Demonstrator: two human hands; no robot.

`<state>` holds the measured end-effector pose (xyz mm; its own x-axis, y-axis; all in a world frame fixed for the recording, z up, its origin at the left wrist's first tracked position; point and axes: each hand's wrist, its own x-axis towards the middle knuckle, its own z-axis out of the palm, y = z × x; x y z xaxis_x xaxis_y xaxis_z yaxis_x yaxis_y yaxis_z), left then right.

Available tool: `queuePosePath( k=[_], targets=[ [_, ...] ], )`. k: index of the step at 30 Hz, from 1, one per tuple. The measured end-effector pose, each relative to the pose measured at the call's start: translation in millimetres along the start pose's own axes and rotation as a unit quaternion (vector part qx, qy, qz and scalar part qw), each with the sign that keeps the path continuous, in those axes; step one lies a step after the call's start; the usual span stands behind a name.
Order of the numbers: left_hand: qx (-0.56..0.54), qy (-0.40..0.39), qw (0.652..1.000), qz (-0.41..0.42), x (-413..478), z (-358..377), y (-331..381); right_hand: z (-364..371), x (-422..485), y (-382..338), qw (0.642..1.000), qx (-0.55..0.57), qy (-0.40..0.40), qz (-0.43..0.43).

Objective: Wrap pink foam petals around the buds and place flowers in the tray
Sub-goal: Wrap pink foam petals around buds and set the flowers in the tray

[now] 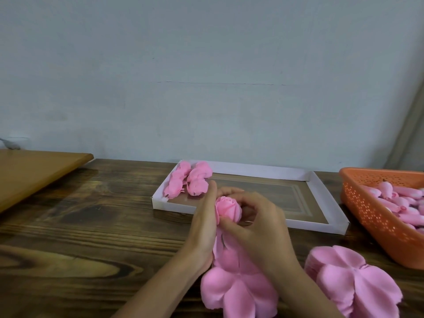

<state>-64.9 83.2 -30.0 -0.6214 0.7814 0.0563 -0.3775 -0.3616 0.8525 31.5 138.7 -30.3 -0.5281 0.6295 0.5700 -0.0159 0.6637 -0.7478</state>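
A pink foam bud with petals partly wrapped round it sits between my hands, just in front of the tray. My left hand cups its left side with straight fingers. My right hand curls round its right side, thumb pressing a petal at the base. The loose petal sheet attached to it hangs down toward me. The white-rimmed tray lies behind, with several finished pink flowers in its far left corner.
A stack of pink petal sheets lies at the right front. An orange perforated basket at the right holds several pink buds. A lighter wooden board lies at the far left on the dark wooden table. A wall stands behind.
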Motion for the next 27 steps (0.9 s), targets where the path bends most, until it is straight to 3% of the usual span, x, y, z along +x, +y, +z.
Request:
queuePosePath(
  k=[3, 9, 13, 18, 21, 27],
  targets=[
    [0.012, 0.028, 0.999, 0.029, -0.4, 1.2, -0.1, 4.6, -2.0, -0.6, 0.998, -0.046, 0.021, -0.028],
    [0.081, 0.076, 0.989, 0.101, -0.3, -1.5, -1.1, 11.8, -1.7, -1.2, 0.951, -0.227, 0.058, -0.203],
    [0.061, 0.084, 0.990, 0.096, 2.7, -1.5, 2.3, 11.8, -0.3, 1.2, 0.936, -0.256, 0.069, -0.231],
    [0.039, 0.086, 0.995, -0.007, 6.3, -7.8, 4.5, 6.1, -0.4, -1.3, 0.959, -0.196, -0.033, -0.201],
    [-0.064, 0.072, 0.992, -0.076, 12.3, -16.1, 10.8, -6.4, -0.4, 0.4, 0.973, -0.098, -0.107, -0.179],
    [-0.181, 0.055, 0.979, -0.080, 26.8, -29.2, 14.7, -6.6, -2.6, 0.8, 0.931, -0.196, -0.160, -0.261]
  ],
)
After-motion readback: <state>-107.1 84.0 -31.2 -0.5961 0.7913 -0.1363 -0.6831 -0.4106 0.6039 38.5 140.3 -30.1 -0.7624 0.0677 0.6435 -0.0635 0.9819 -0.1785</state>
